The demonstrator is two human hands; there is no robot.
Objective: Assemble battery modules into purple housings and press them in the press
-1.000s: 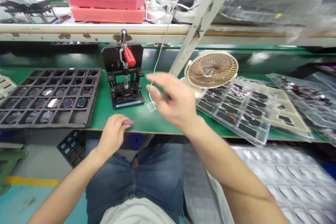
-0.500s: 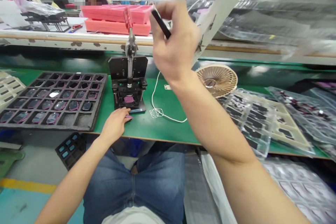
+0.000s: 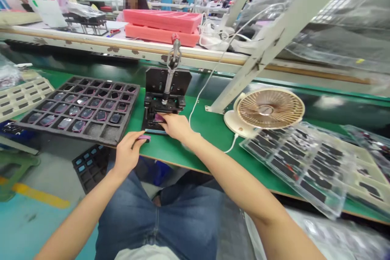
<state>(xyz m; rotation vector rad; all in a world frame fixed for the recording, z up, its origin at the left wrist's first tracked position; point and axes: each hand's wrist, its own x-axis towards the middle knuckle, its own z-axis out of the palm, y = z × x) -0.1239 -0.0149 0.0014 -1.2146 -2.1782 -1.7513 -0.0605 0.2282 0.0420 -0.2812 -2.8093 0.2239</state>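
My left hand (image 3: pixel 127 152) is at the front edge of the green bench, pinching a small purple-edged casing (image 3: pixel 144 138) with a dark side. My right hand (image 3: pixel 176 126) reaches into the black clamp fixture (image 3: pixel 168 83), its thumb and fingers closed on a purple piece (image 3: pixel 159 118) in the nest; the fingertips partly hide it. Above the nest rises the fixture's metal toggle clamp (image 3: pixel 172 65) with a red-tipped handle. A pale blue strip (image 3: pixel 155 131) lies along the fixture's front edge, between my hands.
Left of the fixture is a dark foam tray (image 3: pixel 99 131) of purple-rimmed pieces. A beige fan (image 3: pixel 269 107) with a white cable stands to the right, beside clear plastic trays (image 3: pixel 292 162) of black parts. Red foam trays (image 3: pixel 161 34) rest on the shelf, with co-workers beyond.
My right hand has come down from above the bench, where it held a black strip-like piece, to the fixture. My left hand has lifted the purple-edged casing slightly. The view has shifted left.
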